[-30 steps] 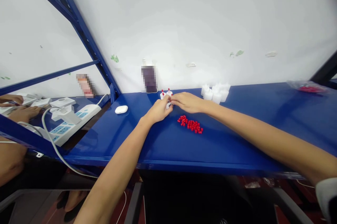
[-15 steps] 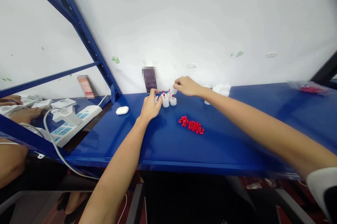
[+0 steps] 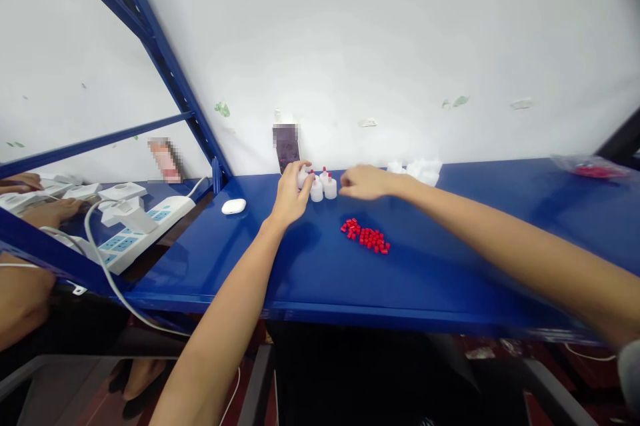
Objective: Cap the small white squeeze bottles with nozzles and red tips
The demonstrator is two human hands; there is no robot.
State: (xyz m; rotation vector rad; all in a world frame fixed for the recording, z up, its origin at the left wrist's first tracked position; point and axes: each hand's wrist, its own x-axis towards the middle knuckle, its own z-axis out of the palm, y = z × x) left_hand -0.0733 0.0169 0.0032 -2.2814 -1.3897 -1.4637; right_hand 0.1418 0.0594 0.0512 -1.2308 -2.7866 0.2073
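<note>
My left hand [image 3: 291, 194] is curled round a small white bottle [image 3: 303, 177] at the back of the blue table. Just right of it, several white squeeze bottles [image 3: 331, 189] with red tips stand upright in a close group. My right hand [image 3: 367, 183] is to the right of this group, slightly apart from it. Motion smears its bent fingers, so I cannot make out whether anything is in them. In front of the bottles lies a loose pile of small red caps [image 3: 370, 238].
More white bottles [image 3: 423, 171] sit behind my right forearm. A phone [image 3: 287, 146] leans on the wall. A white earbud case [image 3: 234, 206] lies at left. Beyond the blue post are a power strip [image 3: 145, 229] and another person's hands [image 3: 55, 213]. A bag of red pieces [image 3: 593, 169] lies far right.
My right hand has moved right and slightly nearer, away from the bottle group. My left hand has moved slightly up and right. The view has shifted a little.
</note>
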